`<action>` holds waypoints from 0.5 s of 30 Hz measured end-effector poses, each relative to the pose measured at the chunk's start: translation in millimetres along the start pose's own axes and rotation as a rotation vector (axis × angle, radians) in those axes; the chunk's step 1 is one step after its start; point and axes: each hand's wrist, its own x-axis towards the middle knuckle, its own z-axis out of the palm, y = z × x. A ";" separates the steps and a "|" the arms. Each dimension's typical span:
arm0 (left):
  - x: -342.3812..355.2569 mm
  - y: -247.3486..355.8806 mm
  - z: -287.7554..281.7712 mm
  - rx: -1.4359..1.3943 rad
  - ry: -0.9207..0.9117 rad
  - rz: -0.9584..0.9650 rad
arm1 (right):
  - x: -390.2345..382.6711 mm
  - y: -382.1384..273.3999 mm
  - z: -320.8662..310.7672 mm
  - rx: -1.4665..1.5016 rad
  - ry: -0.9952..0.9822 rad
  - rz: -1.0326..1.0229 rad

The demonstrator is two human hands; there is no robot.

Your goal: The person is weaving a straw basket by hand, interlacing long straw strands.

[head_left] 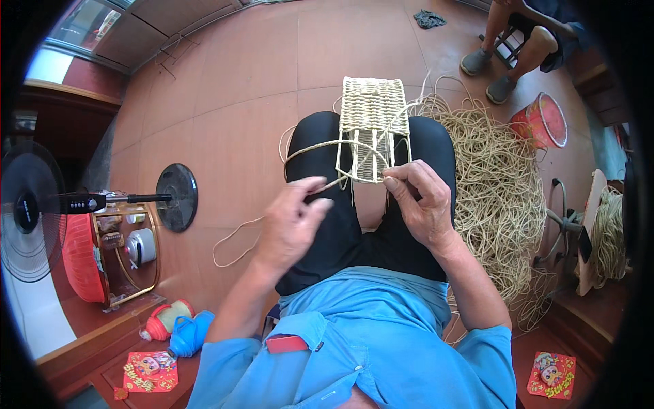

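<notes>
A half-woven basket (373, 105) of pale straw-coloured cord rests across my knees, with a tightly woven wall at the far side and bare frame bars toward me. My right hand (424, 198) is closed, thumb and finger pinching the cord at the basket's near right corner. From that near edge a strand of cord (332, 184) runs left to my left hand (293, 221). There, thumb and index finger stand apart, with the strand by the index finger; the lower fingers are partly hidden. A long loop of cord curves above the frame and over my left thigh.
A large heap of loose cord (497, 198) lies right of my legs, near a red bucket (541, 121). Left stand a black fan (30, 204) and its round base (177, 198). Blue (191, 334) and red bottles sit lower left. Another person's shoes (501, 88) show far right.
</notes>
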 end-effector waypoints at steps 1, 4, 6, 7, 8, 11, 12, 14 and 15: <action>0.8 0.9 11.1 -0.004 0.003 -0.002 | -0.4 -1.2 1.8 -0.007 0.000 -0.014; 4.3 -15.5 27.6 -0.041 0.010 -0.026 | -0.5 -2.5 1.5 -0.034 0.010 -0.063; -3.9 -39.8 16.6 0.095 0.178 0.162 | -0.9 -0.4 -0.8 -0.048 0.025 -0.093; -9.6 -51.6 5.1 0.183 0.206 0.094 | -1.7 1.9 -2.5 -0.046 0.026 -0.112; -16.0 -67.1 -11.3 0.272 0.233 0.029 | -2.6 3.8 -4.4 -0.045 0.030 -0.130; -48.8 -183.8 -85.2 0.652 0.257 0.013 | -4.7 6.1 -7.0 -0.031 0.030 -0.128; -71.2 -231.0 -122.9 0.770 0.258 -0.049 | -4.5 6.2 -6.1 -0.024 0.039 -0.127; -131.5 -304.5 -205.6 1.022 0.299 -0.323 | -2.7 7.2 -3.2 0.001 0.033 -0.165; -158.8 -326.4 -249.8 1.224 0.234 -0.599 | -2.0 6.8 -1.6 0.012 0.037 -0.169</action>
